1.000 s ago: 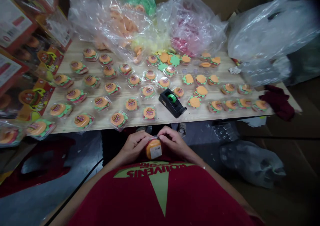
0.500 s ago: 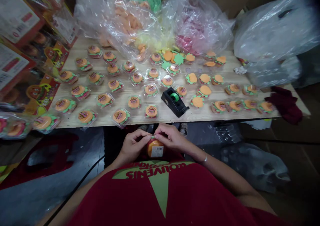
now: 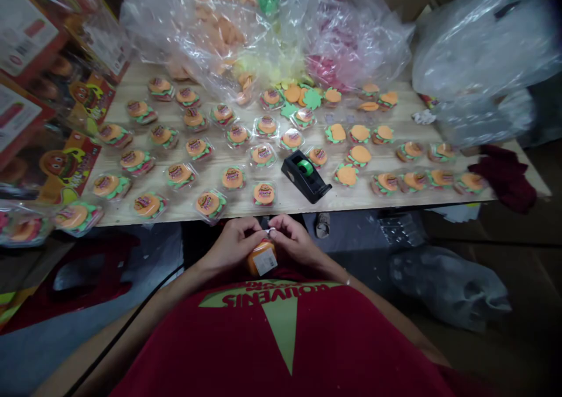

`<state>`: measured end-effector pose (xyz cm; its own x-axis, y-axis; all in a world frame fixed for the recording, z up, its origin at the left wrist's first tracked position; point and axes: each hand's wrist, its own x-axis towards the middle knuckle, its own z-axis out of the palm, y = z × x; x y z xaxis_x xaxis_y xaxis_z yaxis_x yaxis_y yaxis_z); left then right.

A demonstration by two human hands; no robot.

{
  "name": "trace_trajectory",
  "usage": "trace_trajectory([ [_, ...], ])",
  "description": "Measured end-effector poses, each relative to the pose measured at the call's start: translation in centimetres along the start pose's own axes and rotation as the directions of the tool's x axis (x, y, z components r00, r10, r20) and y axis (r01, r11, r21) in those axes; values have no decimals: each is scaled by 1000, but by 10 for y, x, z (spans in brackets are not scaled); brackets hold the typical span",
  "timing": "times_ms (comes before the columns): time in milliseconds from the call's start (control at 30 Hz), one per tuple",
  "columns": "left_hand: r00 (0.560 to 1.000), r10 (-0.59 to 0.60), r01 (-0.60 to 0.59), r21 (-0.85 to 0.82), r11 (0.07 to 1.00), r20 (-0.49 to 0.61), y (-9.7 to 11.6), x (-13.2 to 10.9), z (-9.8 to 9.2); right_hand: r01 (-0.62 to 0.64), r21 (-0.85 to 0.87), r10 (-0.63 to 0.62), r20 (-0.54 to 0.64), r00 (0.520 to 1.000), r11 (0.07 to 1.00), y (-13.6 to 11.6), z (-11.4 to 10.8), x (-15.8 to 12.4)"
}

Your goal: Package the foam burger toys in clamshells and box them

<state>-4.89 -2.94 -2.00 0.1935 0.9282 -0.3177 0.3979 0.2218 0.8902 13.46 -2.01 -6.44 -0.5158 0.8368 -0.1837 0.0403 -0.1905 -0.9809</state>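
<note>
My left hand [image 3: 232,245] and my right hand [image 3: 293,243] meet just below the table's front edge, close to my red shirt. Both are closed round a small orange burger toy in a clear pack [image 3: 261,257] with a white label facing me. Their fingertips pinch together at the pack's top edge. On the wooden table [image 3: 290,201] in front lie several rows of the same packed burger toys [image 3: 264,193]. A black tape dispenser [image 3: 305,176] with a green roll stands near the front edge, a little right of my hands.
Clear plastic bags [image 3: 211,28] of orange, yellow, green and pink pieces fill the table's back. Unpacked burger stacks [image 3: 359,154] lie on the right. Printed cartons [image 3: 61,163] stand at the left. A dark red cloth [image 3: 504,174] lies at the right end. Another bag [image 3: 448,288] lies on the floor.
The pack has tilted and shifted slightly left in my hands, and my fingertips have drawn closer at its top. The view has shifted a little.
</note>
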Motion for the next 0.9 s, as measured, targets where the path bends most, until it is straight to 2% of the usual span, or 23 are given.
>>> trace_trajectory([
  [67,998,64,-64,37,997,11,4,-2,3,44,-81,-38,71,997,996,-5,-5,3],
  [200,998,63,-63,41,997,-9,12,-3,1,117,-239,-90,121,989,964,-18,-15,10],
  [333,995,97,-95,60,994,-30,11,-7,-2,188,-302,-99,285,953,935,-29,-21,15],
  [433,998,17,-20,-57,998,-66,3,-18,-5,216,-375,-127,249,960,901,-34,-25,12],
  [500,993,-66,50,-158,986,-101,-4,-27,-6,187,-377,-114,208,971,907,-36,-29,10],
  [567,990,-91,68,-202,977,-107,-8,-33,-5,182,-344,-90,268,959,921,-40,-31,11],
  [667,996,-25,14,-129,991,-81,-6,-36,-4,280,-318,-123,436,892,906,-49,-31,16],
  [733,998,13,-18,-88,996,-63,-2,-36,-5,336,-316,-155,482,862,887,-53,-29,19],
  [900,999,-15,10,-127,992,-39,-2,-37,1,341,-299,-186,443,877,891,-44,-23,15],
])
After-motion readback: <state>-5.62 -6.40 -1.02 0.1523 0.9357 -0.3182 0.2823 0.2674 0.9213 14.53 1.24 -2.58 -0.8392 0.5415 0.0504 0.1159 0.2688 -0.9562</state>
